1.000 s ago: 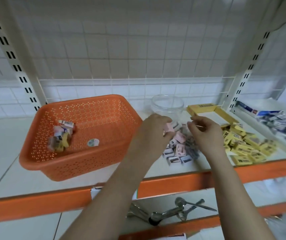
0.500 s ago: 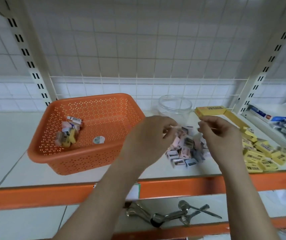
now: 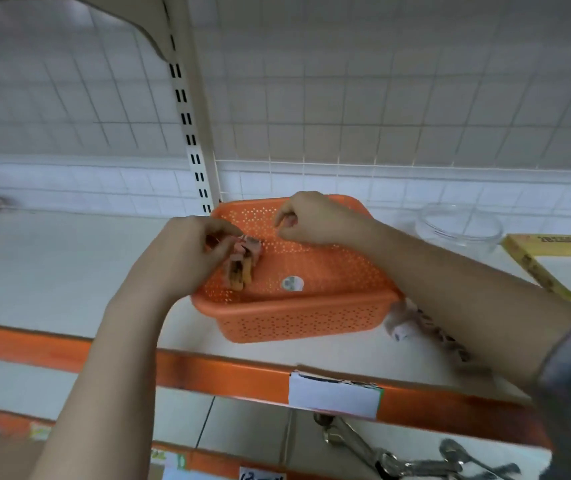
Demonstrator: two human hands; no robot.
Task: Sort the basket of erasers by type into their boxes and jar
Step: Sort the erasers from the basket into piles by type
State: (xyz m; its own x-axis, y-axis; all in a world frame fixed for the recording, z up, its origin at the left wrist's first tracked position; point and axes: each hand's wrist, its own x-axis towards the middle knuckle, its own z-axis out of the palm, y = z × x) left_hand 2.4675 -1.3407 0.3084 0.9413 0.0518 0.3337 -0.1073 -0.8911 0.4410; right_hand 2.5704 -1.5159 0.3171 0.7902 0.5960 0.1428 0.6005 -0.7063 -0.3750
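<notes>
Erasers (image 3: 242, 263) — blurred, half-hidden by left hand (image 3: 187, 254).

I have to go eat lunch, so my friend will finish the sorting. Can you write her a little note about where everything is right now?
Left hand: over the orange basket, fingers curled at the small pile of erasers; blur hides whether it grips one.
Right hand: above the basket's far side, fingers curled; whether it holds anything cannot be told.
Clear jar and open yellow box: on the shelf right of the basket.
Some loose erasers lie on the shelf just right of the basket.
Done: basket nearly emptied.
Left: sort the last pile, then box and jar the loose ones.
</notes>
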